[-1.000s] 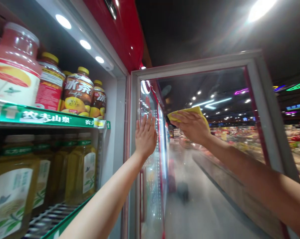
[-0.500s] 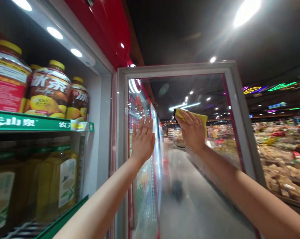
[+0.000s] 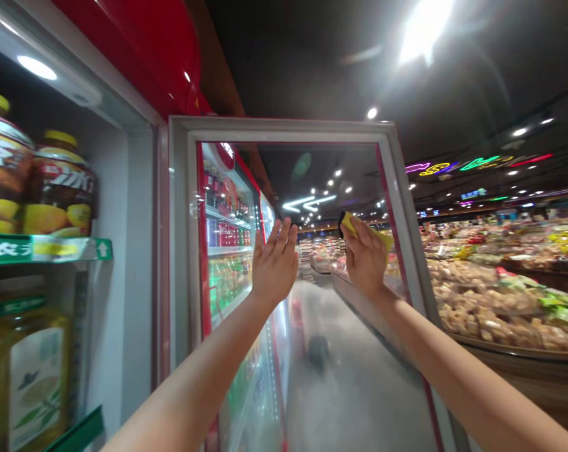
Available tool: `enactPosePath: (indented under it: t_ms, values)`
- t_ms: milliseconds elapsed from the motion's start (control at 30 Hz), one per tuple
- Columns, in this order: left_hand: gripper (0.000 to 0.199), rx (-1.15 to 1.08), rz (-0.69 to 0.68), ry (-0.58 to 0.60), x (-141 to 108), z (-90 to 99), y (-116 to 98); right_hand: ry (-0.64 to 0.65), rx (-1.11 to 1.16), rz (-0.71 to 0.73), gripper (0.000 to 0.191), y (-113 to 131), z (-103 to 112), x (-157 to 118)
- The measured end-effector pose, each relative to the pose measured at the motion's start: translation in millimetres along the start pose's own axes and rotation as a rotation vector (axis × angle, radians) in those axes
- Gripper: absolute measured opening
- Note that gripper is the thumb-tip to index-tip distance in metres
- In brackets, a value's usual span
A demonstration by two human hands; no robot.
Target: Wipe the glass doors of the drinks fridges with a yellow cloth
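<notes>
An open glass door [image 3: 293, 130] with a grey frame stands in front of me. My left hand [image 3: 275, 263] is raised at the middle of the pane, fingers stretched out and holding nothing; whether the palm touches the glass I cannot tell. To its right, my right hand [image 3: 366, 257] presses a yellow cloth [image 3: 382, 238] with a dark edge at the right part of the pane, near the door's right frame. The cloth is partly hidden under the fingers.
At the left, a cooler holds bottles with yellow caps [image 3: 60, 188] above a green shelf strip [image 3: 10, 249], and a yellow-green bottle [image 3: 36, 376] below. More lit coolers [image 3: 227, 232] show through the glass. At the right stands a produce display [image 3: 491, 307].
The view has turned to the right, so the door and cooler sit further left. Against the pane, both hands have shifted to the right, the right hand closer to the right frame.
</notes>
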State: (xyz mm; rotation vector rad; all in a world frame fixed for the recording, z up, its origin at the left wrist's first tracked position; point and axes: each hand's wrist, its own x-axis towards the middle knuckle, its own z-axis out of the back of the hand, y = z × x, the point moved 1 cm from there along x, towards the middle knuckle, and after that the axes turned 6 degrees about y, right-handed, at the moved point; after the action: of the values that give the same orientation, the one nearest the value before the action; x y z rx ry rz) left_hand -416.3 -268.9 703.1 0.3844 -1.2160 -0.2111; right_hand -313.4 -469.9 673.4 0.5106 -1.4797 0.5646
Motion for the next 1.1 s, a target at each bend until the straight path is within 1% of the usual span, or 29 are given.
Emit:
enactPosePath:
  t_ms: [67, 100, 167, 233, 300, 333, 400, 467, 533, 567, 633, 667, 733, 767, 833, 900, 967, 1000, 1033, 1100]
  values:
    - [0.061, -0.012, -0.01, 0.001, 2.8, -4.1, -5.3, 0.043, -0.008, 0.051, 0.06, 2.1, -0.4, -14.2]
    - [0.06, -0.019, -0.014, 0.0, 4.6, -5.9, -7.7, 0.08, -0.011, 0.091, 0.061, 4.6, -0.6, -15.4]
    - [0.059, -0.035, -0.018, -0.007, 9.4, -9.3, -12.3, 0.144, -0.009, 0.153, 0.059, 7.2, -0.9, -4.3]
    - [0.061, -0.051, -0.011, -0.019, 14.5, -12.6, -16.8, 0.157, 0.003, 0.157, 0.055, 1.8, -0.6, 16.3]
    - [0.063, -0.061, -0.005, -0.024, 18.1, -15.7, -21.3, 0.119, 0.022, 0.099, 0.051, -10.4, 0.3, 29.6]
    - [0.063, -0.062, -0.002, -0.024, 19.0, -16.9, -23.4, 0.09, 0.028, 0.053, 0.051, -16.9, 0.9, 29.5]
    - [0.064, -0.06, 0.0, -0.018, 19.2, -19.0, -27.3, 0.029, 0.02, -0.048, 0.05, -25.8, 2.1, 15.2]
    - [0.064, -0.057, -0.007, -0.009, 18.9, -20.4, -31.0, 0.005, -0.004, -0.093, 0.052, -26.4, 3.1, -7.8]
    - [0.063, -0.053, -0.02, 0.002, 20.2, -21.6, -35.3, 0.047, -0.019, -0.037, 0.053, -21.8, 3.3, -22.3]
    - [0.063, -0.051, -0.028, 0.008, 21.9, -22.1, -37.8, 0.086, -0.02, 0.015, 0.054, -20.2, 3.3, -22.8]
    - [0.063, -0.044, -0.044, 0.021, 27.0, -23.3, -43.8, 0.148, -0.019, 0.097, 0.053, -22.5, 3.6, -10.8]
    - [0.063, -0.041, -0.054, 0.026, 29.8, -24.0, -47.2, 0.155, -0.019, 0.104, 0.052, -26.9, 4.2, -1.4]
    - [0.062, -0.036, -0.068, 0.031, 34.4, -25.4, -53.8, 0.132, -0.027, 0.051, 0.05, -39.6, 6.6, 13.8]
    - [0.062, -0.035, -0.069, 0.03, 35.7, -26.2, -56.9, 0.114, -0.04, -0.001, 0.05, -45.9, 8.3, 15.8]
    - [0.062, -0.038, -0.066, 0.025, 35.8, -28.1, -61.7, 0.091, -0.093, -0.131, 0.051, -54.2, 11.7, 5.8]
    - [0.062, -0.043, -0.065, 0.013, 34.0, -30.4, -64.8, 0.1, -0.154, -0.22, 0.054, -54.8, 14.2, -15.5]
    - [0.063, -0.046, -0.076, -0.003, 32.9, -32.9, -67.0, 0.119, -0.185, -0.227, 0.057, -51.4, 14.6, -31.1]
    - [0.064, -0.049, -0.084, -0.011, 33.2, -34.0, -68.0, 0.124, -0.184, -0.207, 0.057, -50.4, 14.0, -32.2]
    - [0.065, -0.053, -0.091, -0.02, 34.2, -35.2, -69.1, 0.127, -0.176, -0.182, 0.057, -50.8, 13.0, -28.2]
    - [0.066, -0.061, -0.1, -0.036, 37.8, -37.4, -72.0, 0.114, -0.153, -0.161, 0.058, -56.3, 10.7, -9.0]
